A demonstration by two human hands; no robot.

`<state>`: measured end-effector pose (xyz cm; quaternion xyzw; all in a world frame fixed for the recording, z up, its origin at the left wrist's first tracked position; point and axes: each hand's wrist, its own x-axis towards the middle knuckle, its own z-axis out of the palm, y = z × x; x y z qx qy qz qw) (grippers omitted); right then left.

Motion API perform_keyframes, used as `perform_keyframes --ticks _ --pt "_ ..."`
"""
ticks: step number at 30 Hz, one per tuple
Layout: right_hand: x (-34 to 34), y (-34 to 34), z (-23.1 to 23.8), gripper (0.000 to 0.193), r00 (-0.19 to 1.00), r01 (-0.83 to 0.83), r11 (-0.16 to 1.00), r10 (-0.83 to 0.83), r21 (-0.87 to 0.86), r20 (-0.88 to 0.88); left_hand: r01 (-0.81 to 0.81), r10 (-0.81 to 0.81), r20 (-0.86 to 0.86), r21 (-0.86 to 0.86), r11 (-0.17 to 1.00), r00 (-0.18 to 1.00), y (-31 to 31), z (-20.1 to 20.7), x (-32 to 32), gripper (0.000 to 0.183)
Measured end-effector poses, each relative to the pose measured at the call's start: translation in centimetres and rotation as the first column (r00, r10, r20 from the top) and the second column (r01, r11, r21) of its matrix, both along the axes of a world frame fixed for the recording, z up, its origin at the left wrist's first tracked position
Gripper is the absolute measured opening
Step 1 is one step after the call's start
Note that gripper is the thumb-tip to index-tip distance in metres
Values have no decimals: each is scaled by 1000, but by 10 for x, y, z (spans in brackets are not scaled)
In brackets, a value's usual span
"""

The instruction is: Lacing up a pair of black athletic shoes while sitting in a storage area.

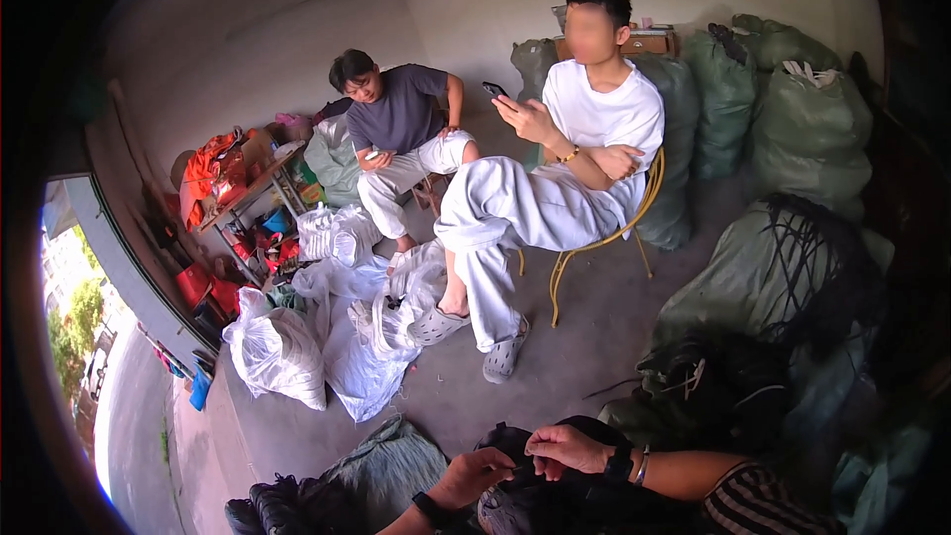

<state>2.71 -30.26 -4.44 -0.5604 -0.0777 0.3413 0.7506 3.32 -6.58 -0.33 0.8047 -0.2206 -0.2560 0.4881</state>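
Low in the view, my left hand [474,477] and my right hand [569,450] are held close together, fingertips pinched. Whatever small or thin thing lies between them is too dark to make out. Dark wristbands circle both wrists, and a striped sleeve covers my right upper arm. Below and behind my hands is a dark heap of fabric or bags [505,438]. Left of my left hand lie a grey-green sack [391,461] and a bundle of black cord-like material [280,503].
One person [601,114] sits on a yellow chair [634,213] holding a phone [493,90]; another person [401,114] sits behind. White sacks [277,347] cover the floor at left. Stuffed green sacks [812,134] line the right, with black cords [797,263] over one.
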Motion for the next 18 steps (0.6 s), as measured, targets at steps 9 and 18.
perform_keyframes --ticks 9,18 --pt "0 -12 8 31 980 -195 968 197 155 8 -1 -8 89 99 995 996 -10 16 -5 14" --pt "0 -10 -7 33 983 -178 983 176 46 58 -15 15 -21 -28 999 1000 -1 -1 -3 12"
